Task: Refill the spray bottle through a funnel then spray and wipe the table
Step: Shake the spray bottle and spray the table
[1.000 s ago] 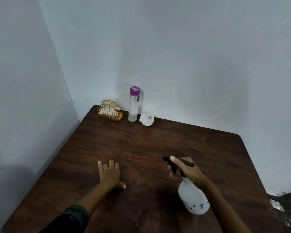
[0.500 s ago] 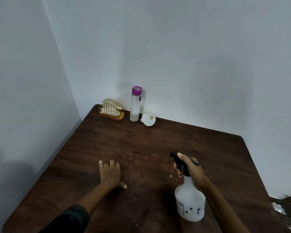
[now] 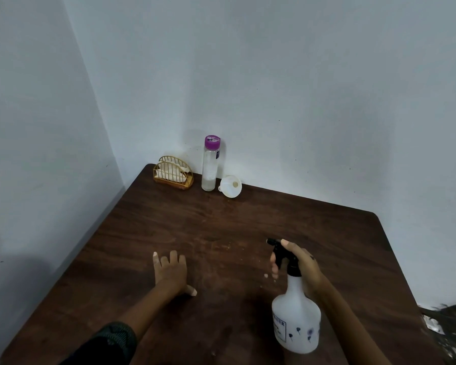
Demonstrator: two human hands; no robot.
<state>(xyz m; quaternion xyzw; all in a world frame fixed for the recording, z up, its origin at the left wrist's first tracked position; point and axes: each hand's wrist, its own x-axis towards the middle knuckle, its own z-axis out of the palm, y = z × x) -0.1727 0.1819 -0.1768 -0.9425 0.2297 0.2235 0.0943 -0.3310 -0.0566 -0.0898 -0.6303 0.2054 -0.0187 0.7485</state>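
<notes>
A white spray bottle (image 3: 296, 322) with a black trigger head stands upright at the near right of the dark wooden table (image 3: 221, 227). My right hand (image 3: 300, 264) grips its neck, fingers curled around the trigger and thumb along the top. My left hand (image 3: 170, 271) rests flat on the table, fingers spread, to the left of the bottle. At the far corner stand a clear bottle with a purple cap (image 3: 210, 164) and a white funnel (image 3: 231, 186) lying on its side.
A gold wire holder with white napkins (image 3: 173, 173) sits in the far left corner by the walls. Small crumbs dot the table middle. The table's right edge drops to a dark floor (image 3: 453, 330).
The spray bottle has gone from tilted to upright and shifted slightly right with my right hand. My left hand has stayed in place.
</notes>
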